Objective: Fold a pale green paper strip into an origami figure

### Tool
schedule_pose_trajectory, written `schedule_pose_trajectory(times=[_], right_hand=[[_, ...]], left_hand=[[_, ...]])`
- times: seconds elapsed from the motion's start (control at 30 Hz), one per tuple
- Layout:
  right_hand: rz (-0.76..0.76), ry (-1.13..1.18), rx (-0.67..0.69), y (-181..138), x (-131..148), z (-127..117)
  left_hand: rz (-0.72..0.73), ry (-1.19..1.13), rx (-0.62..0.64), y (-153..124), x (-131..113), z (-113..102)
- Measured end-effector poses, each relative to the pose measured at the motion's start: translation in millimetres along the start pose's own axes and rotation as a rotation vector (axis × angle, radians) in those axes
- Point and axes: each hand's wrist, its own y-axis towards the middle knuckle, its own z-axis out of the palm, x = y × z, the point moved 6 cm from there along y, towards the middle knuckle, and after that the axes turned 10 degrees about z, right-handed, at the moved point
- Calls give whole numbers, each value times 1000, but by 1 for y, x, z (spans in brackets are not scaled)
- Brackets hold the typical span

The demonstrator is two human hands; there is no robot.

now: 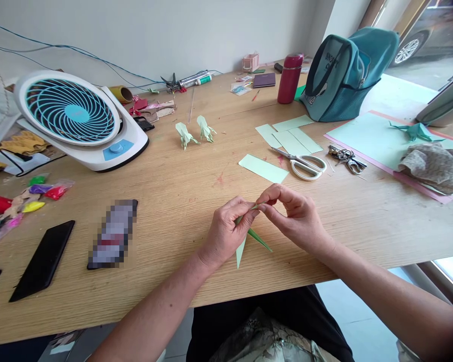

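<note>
Both my hands pinch one small folded piece of light green paper [249, 240] just above the wooden table [173, 201], near its front edge. My left hand [228, 231] grips it from the left, fingers closed. My right hand [292, 216] pinches its upper tip, fingers closed. Two pointed flaps of the paper stick out below my hands. Two finished green paper figures [194, 133] stand further back on the table.
Flat green paper strips [264, 168] and white-handled scissors [305, 165] lie just beyond my hands, with keys [347, 158] beside them. A teal backpack [347, 70], a red bottle [290, 78] and a white fan [79, 118] stand behind. Two dark phones [43, 259] lie at the left.
</note>
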Motion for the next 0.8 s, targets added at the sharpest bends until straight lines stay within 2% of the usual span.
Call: schedule_pose_trajectory(times=[0.27, 0.5, 0.6, 0.8], right_hand=[[-6, 14, 12, 1, -1, 1], [-10, 69, 17, 2, -1, -1], [-19, 63, 22, 2, 0, 0], [-48, 42, 29, 1, 3, 0]], left_hand=[[-39, 5, 16, 1, -2, 0], [-176, -187, 169, 5, -2, -1], [-177, -226, 218, 7, -2, -1], [-150, -245, 225, 7, 1, -1]])
